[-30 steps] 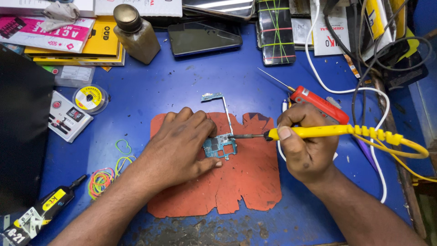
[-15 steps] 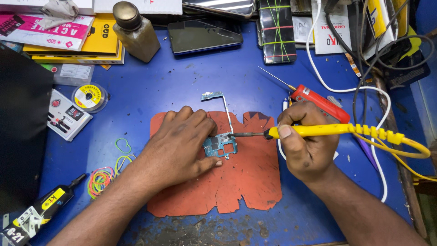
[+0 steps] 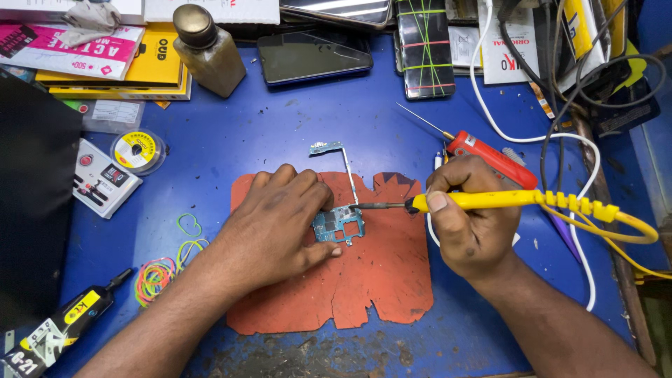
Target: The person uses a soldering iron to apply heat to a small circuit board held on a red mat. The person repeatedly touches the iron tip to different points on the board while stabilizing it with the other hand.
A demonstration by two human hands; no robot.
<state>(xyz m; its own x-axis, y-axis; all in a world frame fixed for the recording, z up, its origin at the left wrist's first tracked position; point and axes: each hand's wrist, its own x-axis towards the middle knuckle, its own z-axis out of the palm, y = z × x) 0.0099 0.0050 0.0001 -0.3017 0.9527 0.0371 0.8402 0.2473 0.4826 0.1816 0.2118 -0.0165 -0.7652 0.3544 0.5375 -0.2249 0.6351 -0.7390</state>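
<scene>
room: bare blue table (image 3: pixel 280 133) above the orange mat (image 3: pixel 378 280) | blocked right: red tool (image 3: pixel 490 157), white cable (image 3: pixel 560 140) | left: rubber bands (image 3: pixel 157 276), solder spool (image 3: pixel 138 149) | back: bottle (image 3: pixel 206 49), phones (image 3: pixel 315 56)

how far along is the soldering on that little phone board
Done: the circuit board lies bare on the red mat, out of any phone. In hand: the left hand pins it while the right hand puts the yellow soldering iron tip to its top edge. Left: the joint's state is too small to tell.

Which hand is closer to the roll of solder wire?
Left. The left hand lies right of the round solder wire spool; the right hand, gripping the yellow soldering iron, is farther right.
</scene>
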